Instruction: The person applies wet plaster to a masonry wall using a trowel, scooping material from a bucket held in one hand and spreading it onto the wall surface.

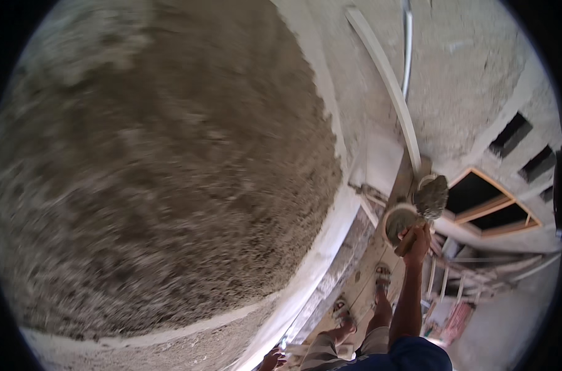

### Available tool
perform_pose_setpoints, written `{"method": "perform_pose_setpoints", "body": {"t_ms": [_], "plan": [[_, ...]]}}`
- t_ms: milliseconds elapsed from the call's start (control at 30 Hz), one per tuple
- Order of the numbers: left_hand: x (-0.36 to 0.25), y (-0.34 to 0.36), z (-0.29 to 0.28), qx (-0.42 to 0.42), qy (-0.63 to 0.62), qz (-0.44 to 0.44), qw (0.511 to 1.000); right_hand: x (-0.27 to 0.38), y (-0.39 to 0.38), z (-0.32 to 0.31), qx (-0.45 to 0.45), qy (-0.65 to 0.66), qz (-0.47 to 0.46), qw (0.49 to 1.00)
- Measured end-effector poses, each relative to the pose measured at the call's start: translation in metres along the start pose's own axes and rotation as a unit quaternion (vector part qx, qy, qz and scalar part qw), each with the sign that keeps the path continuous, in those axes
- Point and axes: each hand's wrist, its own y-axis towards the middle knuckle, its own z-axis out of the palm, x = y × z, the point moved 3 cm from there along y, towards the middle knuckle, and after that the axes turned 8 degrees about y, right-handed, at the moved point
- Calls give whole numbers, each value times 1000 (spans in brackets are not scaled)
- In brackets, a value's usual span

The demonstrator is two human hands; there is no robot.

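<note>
My right hand [417, 240] is closed around the wooden handle of a trowel [406, 246]. A thick heap of wet grey mortar [432, 198] covers the trowel's blade. Just below and to the left of that load stands a round bucket [387, 230] with grey contents. Part of my left hand [273, 359] shows at the lower edge beside the wall, its fingers apart and nothing visible in them. The large wall [170, 167] on the left carries a broad, rough patch of dark wet plaster, with a paler band along its edge.
I stand on wooden planks [361, 287] in sandals. A long pale straightedge [389, 77] and a metal pipe [407, 52] run up the far wall behind the bucket. To the right are a wood-framed window opening [488, 210] and a ladder-like wooden frame [445, 281] lower down.
</note>
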Motion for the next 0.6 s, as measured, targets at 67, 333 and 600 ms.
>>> {"method": "perform_pose_setpoints", "body": {"t_ms": [67, 333, 600], "plan": [[1, -6, -8, -7, -9, 42, 999, 68, -44, 71, 38, 46, -79, 995], [33, -6, -36, -14, -195, 123, 973, 258, -152, 307, 12, 108, -316, 943], [21, -11, -25, 17, -189, 106, 976, 204, -189, 509, 150, -91, -376, 910]]}}
